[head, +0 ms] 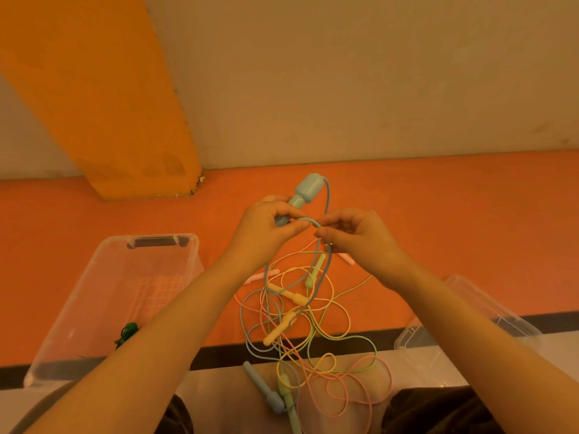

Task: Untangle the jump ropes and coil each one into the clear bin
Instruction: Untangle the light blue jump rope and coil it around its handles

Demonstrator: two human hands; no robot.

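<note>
Careful: your left hand (266,228) grips the blue handle (305,191), your right hand (360,234) pinches its blue cord (326,261), apparently. Pull hard and the tangle (300,321) on the desk (438,214) knots tighter, well short of the clear bin (78,308).
</note>
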